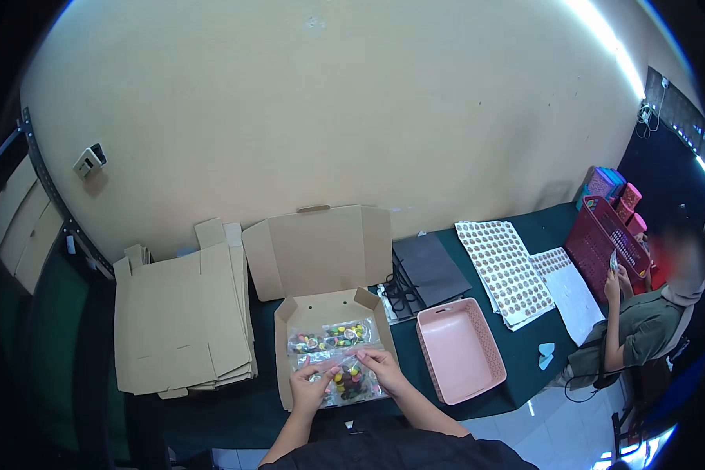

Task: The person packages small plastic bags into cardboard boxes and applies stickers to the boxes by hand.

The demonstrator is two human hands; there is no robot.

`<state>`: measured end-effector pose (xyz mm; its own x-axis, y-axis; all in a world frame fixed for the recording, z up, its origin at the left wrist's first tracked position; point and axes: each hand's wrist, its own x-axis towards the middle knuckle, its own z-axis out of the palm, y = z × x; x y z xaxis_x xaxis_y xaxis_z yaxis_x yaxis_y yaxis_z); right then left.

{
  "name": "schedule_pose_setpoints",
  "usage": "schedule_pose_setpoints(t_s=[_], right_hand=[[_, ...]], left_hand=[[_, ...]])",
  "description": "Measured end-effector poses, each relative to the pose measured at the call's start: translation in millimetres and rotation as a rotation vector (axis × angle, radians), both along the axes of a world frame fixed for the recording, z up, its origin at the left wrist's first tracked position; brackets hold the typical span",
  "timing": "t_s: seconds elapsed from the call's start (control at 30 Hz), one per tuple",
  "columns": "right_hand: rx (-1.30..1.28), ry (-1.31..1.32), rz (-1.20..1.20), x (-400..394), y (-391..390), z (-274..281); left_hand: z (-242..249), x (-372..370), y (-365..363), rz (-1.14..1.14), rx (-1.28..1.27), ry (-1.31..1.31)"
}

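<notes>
A clear plastic bag of colourful candies [354, 384] is pinched along its top edge between my two hands. My left hand [312, 386] grips the bag's left side, fingers closed. On its right side, my right hand [383, 370] is closed with thumb and finger pressed together. Under the hands stands an open cardboard box [321, 307], its lid [317, 249] raised against the wall. Several more clear bags of candies [345, 334] lie inside, toward the back. What lies directly beneath the held bag is partly hidden.
Flattened cardboard boxes [176, 325] are stacked at the left. To the right are black paper bags [429, 266], a pink basket [462, 352], sticker sheets [505, 270] and a maroon basket [595, 235]. Another person [642, 333] sits at the far right, holding something small.
</notes>
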<state>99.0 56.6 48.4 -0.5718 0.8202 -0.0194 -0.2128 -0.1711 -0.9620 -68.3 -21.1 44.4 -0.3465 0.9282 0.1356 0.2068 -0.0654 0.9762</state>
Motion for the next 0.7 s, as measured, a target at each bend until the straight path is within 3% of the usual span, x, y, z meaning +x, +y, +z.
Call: schedule_pose_setpoints(t_s=[0.17,0.23,0.33,0.43,0.53,0.7], right_hand=[[0.158,-0.050,0.022,0.3,4.7,-8.8],[-0.053,0.049,0.038,0.8,2.6,-7.1],[-0.050,0.065,0.024,4.4,3.0,-6.1],[-0.085,0.099,-0.085,4.4,1.4,-2.0],[0.014,0.003,-0.291,3.5,3.3,5.6],[0.342,-0.063,-0.186,-14.9,-11.9,-4.6]], left_hand=[[-2.7,-2.0,-0.5,-0.003,0.037,-0.001],[-13.0,-1.6,-0.2,-0.014,-0.019,-0.273],[-18.6,-2.7,2.1,-0.134,-0.007,-0.481],[-20.4,-2.0,9.0,-0.099,0.065,-0.611],[-16.5,1.5,13.8,-0.046,0.222,-0.404],[4.8,27.5,6.4,-0.104,0.122,-0.186]])
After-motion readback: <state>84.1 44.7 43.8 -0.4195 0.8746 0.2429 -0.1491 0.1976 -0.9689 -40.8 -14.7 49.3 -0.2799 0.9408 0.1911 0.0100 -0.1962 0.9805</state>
